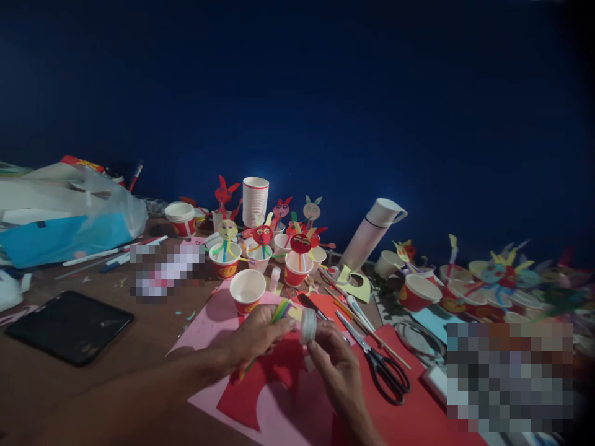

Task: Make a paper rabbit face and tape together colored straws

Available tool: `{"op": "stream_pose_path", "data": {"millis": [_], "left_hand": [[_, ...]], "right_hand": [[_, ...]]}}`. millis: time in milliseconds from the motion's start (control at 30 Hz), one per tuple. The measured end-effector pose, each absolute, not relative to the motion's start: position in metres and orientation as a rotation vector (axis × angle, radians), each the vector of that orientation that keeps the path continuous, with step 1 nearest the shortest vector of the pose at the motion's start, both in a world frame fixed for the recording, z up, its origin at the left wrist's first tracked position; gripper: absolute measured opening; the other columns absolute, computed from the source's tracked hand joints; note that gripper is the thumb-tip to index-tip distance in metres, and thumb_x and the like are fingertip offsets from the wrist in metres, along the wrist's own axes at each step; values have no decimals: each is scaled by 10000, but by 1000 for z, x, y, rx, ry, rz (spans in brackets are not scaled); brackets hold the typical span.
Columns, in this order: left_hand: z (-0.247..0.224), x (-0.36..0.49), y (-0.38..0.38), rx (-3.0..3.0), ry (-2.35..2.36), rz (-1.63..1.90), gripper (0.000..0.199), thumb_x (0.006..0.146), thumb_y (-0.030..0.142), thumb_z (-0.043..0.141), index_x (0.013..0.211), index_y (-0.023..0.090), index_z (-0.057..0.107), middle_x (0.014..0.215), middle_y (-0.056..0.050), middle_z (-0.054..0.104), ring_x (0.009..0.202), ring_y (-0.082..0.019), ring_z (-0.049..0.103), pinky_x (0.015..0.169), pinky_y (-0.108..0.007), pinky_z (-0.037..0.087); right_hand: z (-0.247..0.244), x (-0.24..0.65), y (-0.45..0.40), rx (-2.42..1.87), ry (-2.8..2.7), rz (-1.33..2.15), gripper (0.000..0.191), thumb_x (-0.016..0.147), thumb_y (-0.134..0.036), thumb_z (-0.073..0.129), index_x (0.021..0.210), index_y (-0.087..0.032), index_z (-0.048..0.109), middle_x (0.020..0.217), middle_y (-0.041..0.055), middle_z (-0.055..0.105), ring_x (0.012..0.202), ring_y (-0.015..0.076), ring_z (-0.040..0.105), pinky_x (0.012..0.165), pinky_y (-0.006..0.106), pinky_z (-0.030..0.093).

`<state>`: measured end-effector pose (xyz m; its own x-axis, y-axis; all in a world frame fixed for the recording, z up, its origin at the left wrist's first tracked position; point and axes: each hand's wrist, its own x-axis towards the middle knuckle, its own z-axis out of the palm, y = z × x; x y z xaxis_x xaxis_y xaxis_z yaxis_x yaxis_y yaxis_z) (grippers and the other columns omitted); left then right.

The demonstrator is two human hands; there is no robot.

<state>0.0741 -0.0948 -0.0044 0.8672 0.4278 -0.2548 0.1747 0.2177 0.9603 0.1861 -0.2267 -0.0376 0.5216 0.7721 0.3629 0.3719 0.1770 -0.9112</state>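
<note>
My left hand (253, 337) is closed on a small bundle of narrow coloured paper strips (281, 310), with green, yellow and purple showing at the top. In my right hand (338, 359) is a roll of clear tape (307, 326), held between thumb and fingers close beside the strips. Below both hands lies a cut red paper sheet (260, 396) with a curved edge, on top of a pink sheet (204, 334). An open paper cup (248, 290) stands just beyond my left hand. To the right of my right hand rest black-handled scissors (388, 371).
Cups with paper animal figures (263, 235) stand behind, near a stack of paper cups (255, 201) and a tilted white flask (372, 232). More cups (419, 292) crowd the right. A black tablet (69, 325) and a plastic bag (116, 207) lie left.
</note>
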Motion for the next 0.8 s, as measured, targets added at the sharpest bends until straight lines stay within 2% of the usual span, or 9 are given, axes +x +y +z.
{"op": "stream_pose_path", "data": {"millis": [167,233,333,500,667,800], "left_hand": [[-5,73,-95,1413,508,173,320,741,432,581,648,159,442,454,96,323,382,-27,216,379,-191,135],[-4,72,-95,1371,496,160,257,721,381,613,756,153,499,472,100,346,382,-26,231,383,-188,145],[-2,72,-96,1267,466,122,307,708,347,631,922,161,512,493,109,342,376,-24,218,377,-187,131],[-1,72,-96,1122,452,107,315,734,442,608,790,173,453,462,123,239,375,-23,129,373,-191,68],[-6,72,-97,1162,459,97,361,710,484,624,777,155,490,445,117,273,370,-21,142,365,-186,88],[-3,71,-100,1174,470,134,329,711,443,634,791,150,508,485,100,322,380,-21,172,364,-182,102]], "right_hand": [[-40,190,-229,-1471,-1071,280,125,859,-264,530,789,-177,587,854,46,532,753,173,508,658,266,421],[-40,190,-229,-1485,-1112,181,81,850,-235,541,808,-184,588,843,39,530,714,163,497,621,260,407],[-40,188,-229,-1478,-1196,68,76,845,-189,542,900,-202,593,838,36,528,714,166,497,611,268,406],[-46,188,-231,-1525,-1305,4,155,855,-154,522,987,-223,565,932,60,515,838,195,518,684,304,438],[-53,189,-231,-1583,-1480,-134,282,838,-99,506,1073,-252,541,1010,80,507,927,213,529,756,334,472],[-54,187,-230,-1571,-1475,-125,340,833,-81,493,1114,-268,530,1055,84,498,981,220,517,780,338,475]]}}
